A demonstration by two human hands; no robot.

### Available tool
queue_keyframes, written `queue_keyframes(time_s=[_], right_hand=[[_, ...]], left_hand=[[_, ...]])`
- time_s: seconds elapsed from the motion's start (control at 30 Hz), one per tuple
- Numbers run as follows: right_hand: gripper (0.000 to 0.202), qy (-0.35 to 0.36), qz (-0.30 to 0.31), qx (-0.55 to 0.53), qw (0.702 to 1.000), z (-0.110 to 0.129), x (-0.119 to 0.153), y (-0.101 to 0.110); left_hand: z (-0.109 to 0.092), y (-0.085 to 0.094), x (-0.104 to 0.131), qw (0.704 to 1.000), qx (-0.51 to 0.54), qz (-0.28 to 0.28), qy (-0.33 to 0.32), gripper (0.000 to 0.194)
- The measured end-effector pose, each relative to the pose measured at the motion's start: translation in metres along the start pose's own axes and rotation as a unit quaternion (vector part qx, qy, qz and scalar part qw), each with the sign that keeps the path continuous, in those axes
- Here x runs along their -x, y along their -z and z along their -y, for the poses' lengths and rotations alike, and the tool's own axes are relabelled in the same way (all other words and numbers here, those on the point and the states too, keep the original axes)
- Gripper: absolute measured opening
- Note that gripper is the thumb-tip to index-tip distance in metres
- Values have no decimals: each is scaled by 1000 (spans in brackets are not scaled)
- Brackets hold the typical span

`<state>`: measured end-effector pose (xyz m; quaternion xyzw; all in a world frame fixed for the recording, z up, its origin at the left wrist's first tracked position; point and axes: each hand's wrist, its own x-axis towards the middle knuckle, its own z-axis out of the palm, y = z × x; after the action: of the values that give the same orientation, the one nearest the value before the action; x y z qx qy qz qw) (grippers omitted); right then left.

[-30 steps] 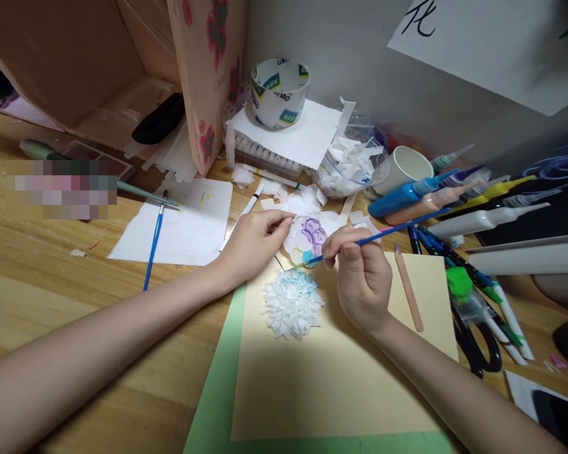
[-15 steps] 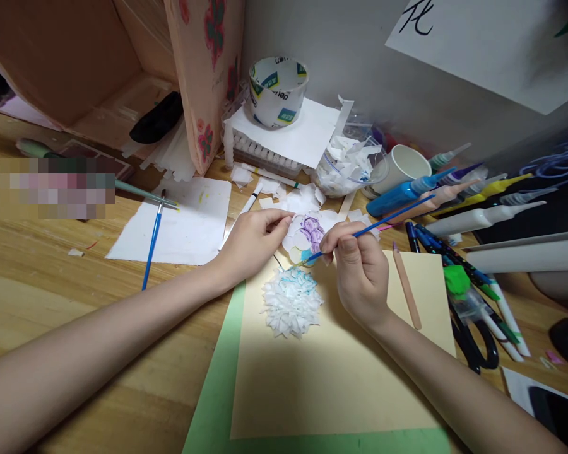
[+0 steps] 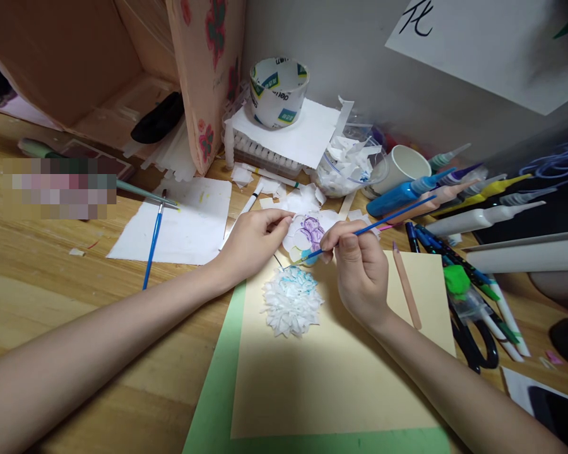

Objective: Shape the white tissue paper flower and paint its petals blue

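Note:
My right hand [image 3: 360, 265] is closed round a thin blue paintbrush [image 3: 392, 216], its tip pointing left at the top edge of a white ruffled paper flower [image 3: 293, 309]. Blue colour tints the upper petals. The flower lies on a cream sheet [image 3: 341, 391] over a green one [image 3: 213, 403]. Just behind it is a small scalloped palette [image 3: 296, 234] with purple, blue and yellow paint. My left hand [image 3: 260, 243] rests at the palette's left side, fingertips on its edge; thumb and fingers are close together. A thin dark stem runs from under this hand to the flower.
A second brush [image 3: 154, 243] lies across white paper [image 3: 194, 233] at the left. Behind stand a tape roll [image 3: 279, 94], a tub of paper scraps [image 3: 343, 167] and a paper cup [image 3: 404, 167]. Paint bottles [image 3: 397, 198], pens and black scissors [image 3: 483, 350] crowd the right; a wooden stick [image 3: 407, 290] lies nearer.
The brush tip has shifted very slightly left along the flower's top edge. Both hands hold nearly the same places.

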<state>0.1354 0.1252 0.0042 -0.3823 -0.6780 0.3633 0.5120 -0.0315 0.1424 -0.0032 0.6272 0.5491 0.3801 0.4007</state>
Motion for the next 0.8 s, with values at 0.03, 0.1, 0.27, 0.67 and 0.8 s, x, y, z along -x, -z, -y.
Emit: queue_keyframes(time_s=[0.03,0.1,0.27,0.67,0.8], right_hand=[[27,3,0,-2,1000,0,0,0],[26,5,5,-6,1000,0,0,-1],[26,2,16,-14,1000,1,2,-1],[27,33,-27,-58,997,-1,2,-1],[27,24,14,-46,999,0,3,-2]], left_hand=[[0,0,0,1000,0,0,-1,28],[0,0,0,1000,-2,1,-3,28],[1,0,0,1000,3,2,-8,29],[0,0,0,1000,1,3,0,29],[0,-1,-1,1000,1,-1,0,28]])
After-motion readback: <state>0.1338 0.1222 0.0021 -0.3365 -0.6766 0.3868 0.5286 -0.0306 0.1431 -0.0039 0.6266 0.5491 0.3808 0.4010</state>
